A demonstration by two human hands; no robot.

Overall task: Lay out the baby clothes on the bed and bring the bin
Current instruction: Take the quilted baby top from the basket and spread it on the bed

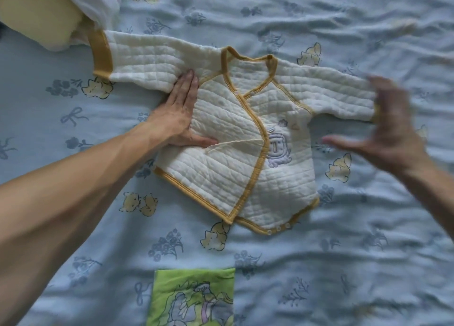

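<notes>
while my left hand [180,114] presses flat on its side, fingers straight, one quilted cream baby romper [235,139] lies spread on the bed [319,264], sleeves out. no readable writing, just a stitched lion on the chest. my right hand [383,129] is blurred by the sleeve cuff, fingers spread, holding nothing. blue floral sheet; one green cloth [194,298] near me.

Bed [344,264] under a wrinkled pale-blue sheet printed with flowers, bows and small yellow animals.
A cream quilted baby wrap top [235,158] with mustard trim lies spread flat at the middle, sleeves out to both sides. A green printed cloth [194,298] sits at the near edge, and a pale-yellow and white bundle [49,13] rests at the far left corner, just beside one sleeve cuff.
</notes>
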